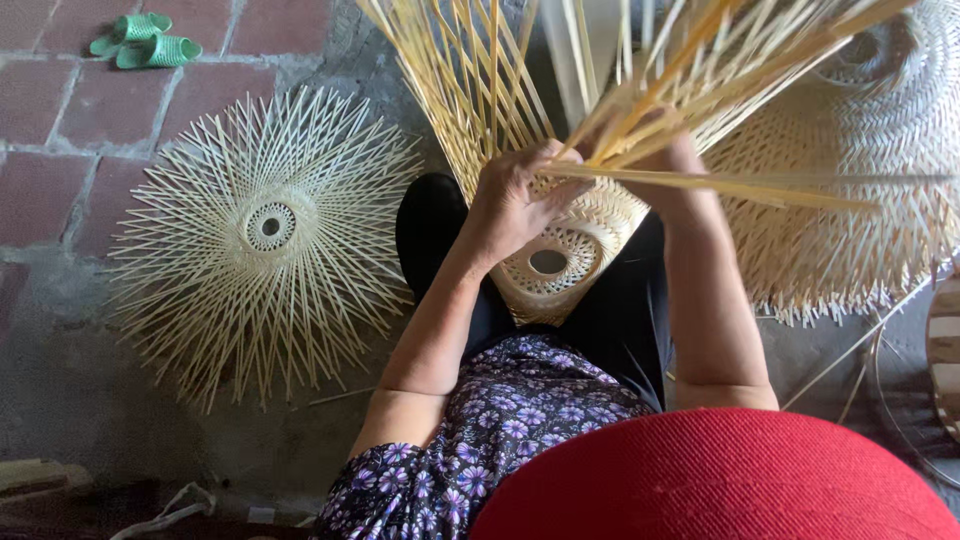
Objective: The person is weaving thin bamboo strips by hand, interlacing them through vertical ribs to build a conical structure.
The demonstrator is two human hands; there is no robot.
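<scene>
A stone and brick floor (60,330) fills the left side of the frame. Along the bottom edge sits a red woven hat brim (715,480), with a purple flowered sleeve (500,420) just beside it. At the right edge lies a stack of pale finished woven pieces (860,230). At centre left a flat woven starburst disc (265,235) with a round hole rests on the floor. In the upper middle, the half-woven bamboo piece (560,250) stands on the person's dark-clothed lap, its loose strips fanning towards the top. The left hand (515,205) has its grip closed on the woven edge. The right hand (665,160) is mostly hidden behind strips; its grip cannot be told. Green sandals (145,40) lie upper left.
</scene>
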